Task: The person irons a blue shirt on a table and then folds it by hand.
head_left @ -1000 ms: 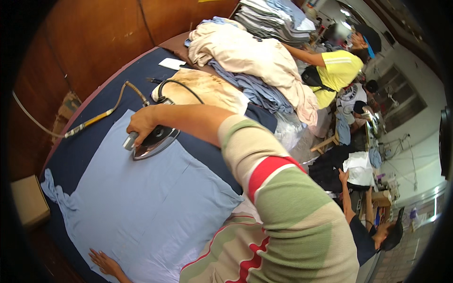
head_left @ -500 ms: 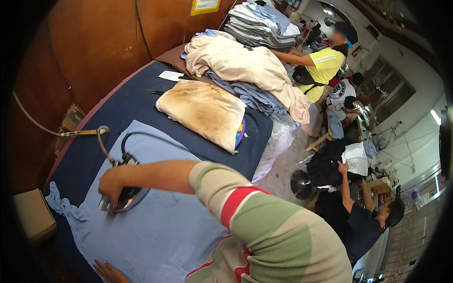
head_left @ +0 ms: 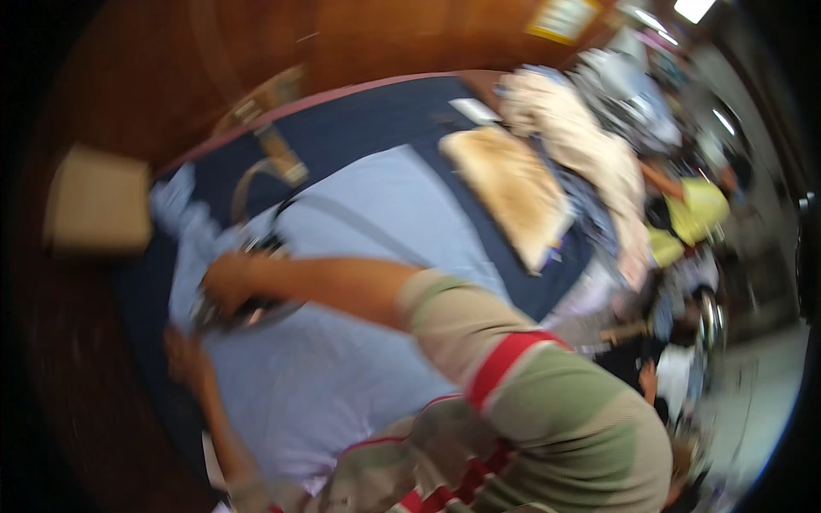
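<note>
My right hand [head_left: 229,284] is closed around the handle of a clothes iron [head_left: 248,318], which rests on a light blue cloth [head_left: 385,201]. A dark cord [head_left: 351,224] runs from the iron across the cloth. My left hand [head_left: 184,357] is at the cloth's left edge, just below the iron; motion blur smears its fingers, so I cannot tell whether it grips the fabric. A bunched end of the same blue cloth [head_left: 174,205] lies beyond the iron, toward the far left.
Dark blue padding [head_left: 376,107] covers the table. Toward its far right lie a scorched cream pad [head_left: 505,192] and heaped cream fabric [head_left: 581,145]. A cardboard box [head_left: 101,201] stands at the left. A person in a yellow shirt [head_left: 703,205] is at the far right.
My view has swung left, so the table appears farther right. My left hand has moved up along the cloth's edge, close to the iron. My right hand still grips the iron.
</note>
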A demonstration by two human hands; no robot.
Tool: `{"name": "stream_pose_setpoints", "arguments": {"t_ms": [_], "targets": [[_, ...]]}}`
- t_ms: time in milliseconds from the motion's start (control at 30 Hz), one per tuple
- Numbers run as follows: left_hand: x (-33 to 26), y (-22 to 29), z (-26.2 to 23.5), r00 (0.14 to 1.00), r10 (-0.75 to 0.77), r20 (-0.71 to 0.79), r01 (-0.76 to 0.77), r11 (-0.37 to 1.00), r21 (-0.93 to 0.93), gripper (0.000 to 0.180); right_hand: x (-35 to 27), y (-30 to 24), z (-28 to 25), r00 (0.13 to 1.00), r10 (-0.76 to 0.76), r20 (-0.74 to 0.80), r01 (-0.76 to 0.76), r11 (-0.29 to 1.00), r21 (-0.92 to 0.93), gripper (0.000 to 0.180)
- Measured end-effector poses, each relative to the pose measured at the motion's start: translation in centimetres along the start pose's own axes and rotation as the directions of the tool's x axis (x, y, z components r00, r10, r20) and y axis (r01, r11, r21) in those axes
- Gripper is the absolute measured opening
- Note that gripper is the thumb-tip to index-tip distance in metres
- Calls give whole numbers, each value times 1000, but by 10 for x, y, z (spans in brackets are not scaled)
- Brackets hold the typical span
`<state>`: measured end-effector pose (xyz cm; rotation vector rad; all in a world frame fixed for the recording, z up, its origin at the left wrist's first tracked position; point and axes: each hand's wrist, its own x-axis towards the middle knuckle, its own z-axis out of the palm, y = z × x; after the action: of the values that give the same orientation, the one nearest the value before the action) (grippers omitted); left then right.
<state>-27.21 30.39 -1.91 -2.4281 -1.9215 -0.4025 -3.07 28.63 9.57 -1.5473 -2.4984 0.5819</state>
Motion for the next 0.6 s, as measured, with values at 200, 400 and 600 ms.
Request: {"name": "stream_pose_setpoints", "arguments": {"t_ms": [200,400,600], "targets": [[60,1,-12,990,138,31,-139,989,41,47,-3,-45,-27,990,89,106,-80,993,-84,54],[49,-15,-3,996,2,86,14,984,-176,55,11,-59,-17,978,183,95,-182,983,-23,53],[-7,-56,-64,934,-296,202,343,900,-269,39,46,-45,-23,982,191,-6,-191,980,-48,56]]}}
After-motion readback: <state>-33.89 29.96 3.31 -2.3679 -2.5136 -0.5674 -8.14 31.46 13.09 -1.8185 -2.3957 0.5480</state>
